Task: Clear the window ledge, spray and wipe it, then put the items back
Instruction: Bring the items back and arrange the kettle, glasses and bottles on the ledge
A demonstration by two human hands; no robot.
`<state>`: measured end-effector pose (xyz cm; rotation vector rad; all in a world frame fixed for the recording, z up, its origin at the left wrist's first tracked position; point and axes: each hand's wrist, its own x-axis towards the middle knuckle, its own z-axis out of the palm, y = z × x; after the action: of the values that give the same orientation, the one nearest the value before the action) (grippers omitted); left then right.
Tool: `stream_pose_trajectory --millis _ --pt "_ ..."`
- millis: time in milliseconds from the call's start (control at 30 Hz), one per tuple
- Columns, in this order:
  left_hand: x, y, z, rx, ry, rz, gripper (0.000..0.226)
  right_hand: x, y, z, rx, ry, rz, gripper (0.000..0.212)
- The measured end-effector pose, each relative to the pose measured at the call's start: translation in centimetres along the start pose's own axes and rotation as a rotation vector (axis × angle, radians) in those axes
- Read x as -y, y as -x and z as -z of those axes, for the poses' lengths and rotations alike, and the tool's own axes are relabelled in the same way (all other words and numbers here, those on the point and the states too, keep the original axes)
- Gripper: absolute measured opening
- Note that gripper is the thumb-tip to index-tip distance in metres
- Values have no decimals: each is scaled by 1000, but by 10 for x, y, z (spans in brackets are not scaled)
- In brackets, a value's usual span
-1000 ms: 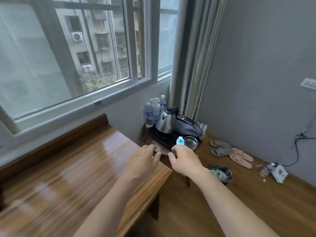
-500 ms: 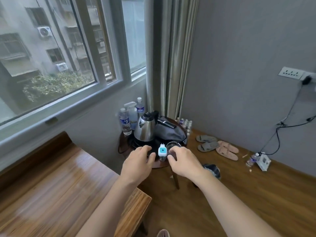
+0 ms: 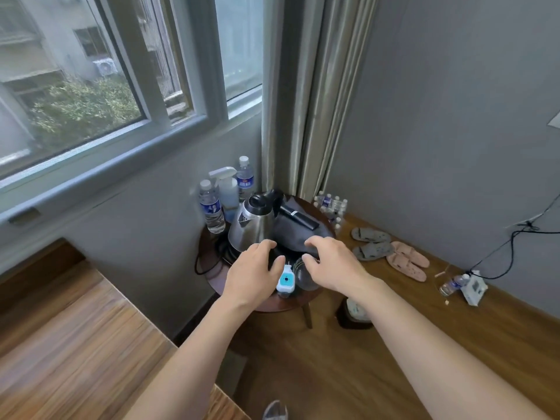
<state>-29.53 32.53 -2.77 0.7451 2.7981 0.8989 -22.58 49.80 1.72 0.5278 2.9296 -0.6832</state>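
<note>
Both hands reach over a small round surface [image 3: 212, 277] in the room's corner, below the window ledge [image 3: 100, 174]. The left hand [image 3: 253, 272] hovers palm down with fingers loosely spread, holding nothing; its thumb lies just beside a white and blue plug-in device [image 3: 285, 280] standing at the surface's 6 o'clock edge. The right hand [image 3: 331, 265] is likewise relaxed and empty, fingers slightly curved, above a glass dish [image 3: 304, 278] that sits just at 3 o'clock of the device. Whether either hand touches anything cannot be told.

Behind the hands stands a steel kettle [image 3: 251, 225], with a dark bag [image 3: 298, 234] at its 3 o'clock and a black remote [image 3: 298, 215] lying on the bag. At the surface's 11 o'clock edge, against the wall, stand a spray bottle [image 3: 227, 189] and two water bottles [image 3: 211, 207], one on each side of it.

On the floor at 3 o'clock lie grey and pink slippers [image 3: 391, 253]; farther right is a white box [image 3: 474, 287] with a black cable. A wooden desk [image 3: 75, 344] fills the 8 o'clock corner of the view.
</note>
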Motion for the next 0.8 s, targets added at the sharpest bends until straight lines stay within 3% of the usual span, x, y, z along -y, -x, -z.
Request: stream_pose_trajectory --millis 233,467,600,800 --pt "24 -21 -61 215 76 202 86 -56 -54 -35 134 5 -34 56" --pt "26 -24 -133 214 77 358 104 -108 -88 -106 313 117 -18 103" --pt "24 -26 -161 100 18 449 104 -124 -106 -135 299 181 -26 119" --pt "24 -29 -181 26 -45 537 64 -136 -125 -162 277 199 -21 129"
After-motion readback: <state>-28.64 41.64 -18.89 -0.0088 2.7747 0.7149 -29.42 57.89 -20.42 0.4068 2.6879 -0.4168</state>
